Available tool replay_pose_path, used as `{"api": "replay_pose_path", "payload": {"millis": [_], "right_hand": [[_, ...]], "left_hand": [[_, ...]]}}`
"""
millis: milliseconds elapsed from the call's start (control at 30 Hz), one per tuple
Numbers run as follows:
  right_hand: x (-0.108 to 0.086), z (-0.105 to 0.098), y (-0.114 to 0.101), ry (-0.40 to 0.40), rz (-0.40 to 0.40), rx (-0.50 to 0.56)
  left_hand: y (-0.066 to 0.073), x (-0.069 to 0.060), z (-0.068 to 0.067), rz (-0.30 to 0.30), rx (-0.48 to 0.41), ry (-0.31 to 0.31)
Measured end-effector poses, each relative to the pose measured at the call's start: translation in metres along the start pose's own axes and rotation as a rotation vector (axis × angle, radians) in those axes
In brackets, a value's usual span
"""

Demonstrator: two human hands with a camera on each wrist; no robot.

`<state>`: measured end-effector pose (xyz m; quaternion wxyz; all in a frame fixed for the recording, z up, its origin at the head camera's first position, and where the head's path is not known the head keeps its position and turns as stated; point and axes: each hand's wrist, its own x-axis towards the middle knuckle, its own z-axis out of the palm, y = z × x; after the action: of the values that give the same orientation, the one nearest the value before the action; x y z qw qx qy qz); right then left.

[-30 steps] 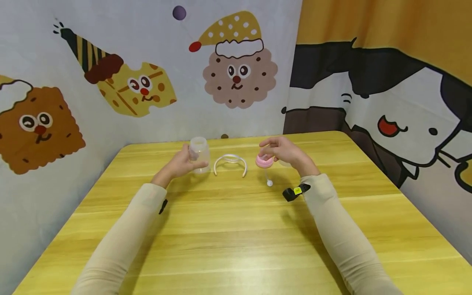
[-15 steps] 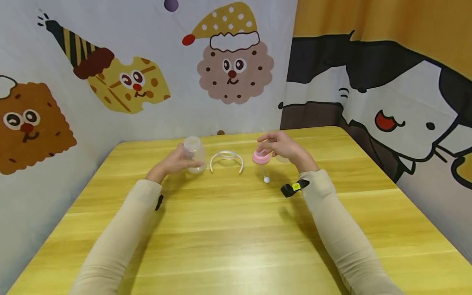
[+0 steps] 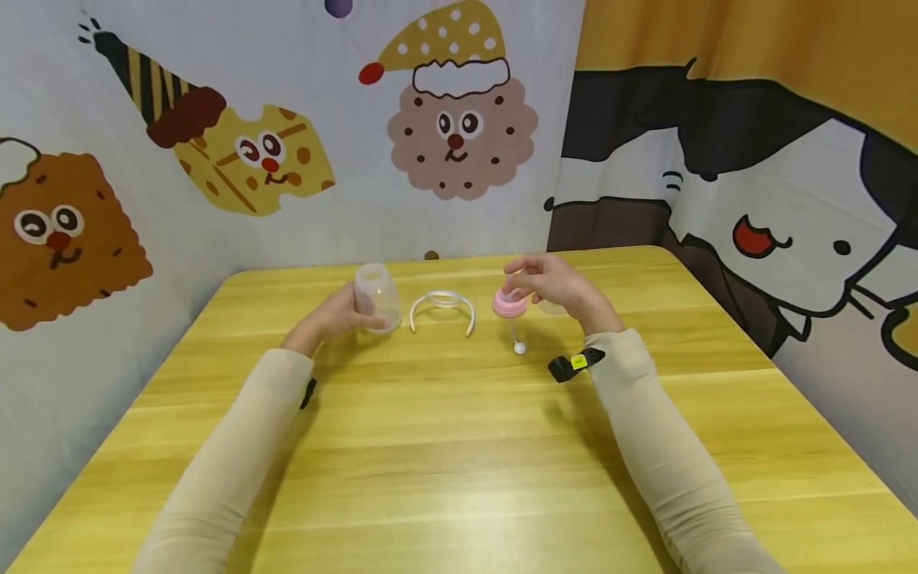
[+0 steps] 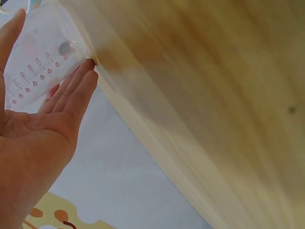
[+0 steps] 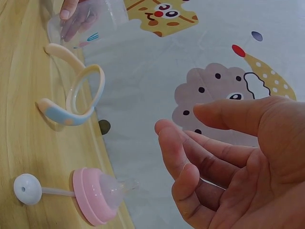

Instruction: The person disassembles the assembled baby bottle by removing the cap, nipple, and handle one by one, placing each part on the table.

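Observation:
My left hand (image 3: 335, 316) holds a clear baby bottle (image 3: 378, 299) without a top at the table's far left, thumb on one side and fingers on the other. Printed measuring marks show on the bottle (image 4: 40, 67) in the left wrist view. My right hand (image 3: 555, 287) hovers near a pink bottle collar with a clear teat (image 3: 509, 304). In the right wrist view its fingers are loosely bent, hold nothing and stay apart from the teat. From the collar (image 5: 91, 195) a thin straw runs to a white weighted ball (image 5: 27, 189) on the table.
Between the hands lies a pale double-handle ring (image 3: 442, 301) with curved arms. A clear cap (image 3: 552, 308) sits partly hidden behind the right hand. The wooden table (image 3: 445, 446) ends at a printed cloth wall (image 3: 287, 239).
The head view has shifted slightly. The bottle has moved a little to the left with my left hand still around it. My right hand stays by the pink collar.

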<state>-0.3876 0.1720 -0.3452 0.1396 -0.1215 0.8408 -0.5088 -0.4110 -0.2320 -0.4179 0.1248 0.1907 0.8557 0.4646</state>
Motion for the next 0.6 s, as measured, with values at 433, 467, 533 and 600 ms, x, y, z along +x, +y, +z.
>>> {"api": "replay_pose_path", "payload": {"millis": [433, 467, 533, 600], "right_hand": [[-0.001, 0.003, 0.005, -0.011, -0.016, -0.005], [-0.001, 0.003, 0.006, -0.011, -0.015, -0.001], [-0.001, 0.003, 0.006, -0.009, -0.012, 0.005], [-0.002, 0.003, 0.007, -0.001, -0.008, 0.006]], "left_hand": [[-0.004, -0.017, 0.002, -0.099, 0.098, 0.029], [-0.004, -0.019, 0.001, -0.131, 0.123, 0.039], [-0.005, -0.021, -0.002, -0.171, 0.162, 0.05], [-0.005, -0.023, -0.004, -0.192, 0.178, 0.052]]}}
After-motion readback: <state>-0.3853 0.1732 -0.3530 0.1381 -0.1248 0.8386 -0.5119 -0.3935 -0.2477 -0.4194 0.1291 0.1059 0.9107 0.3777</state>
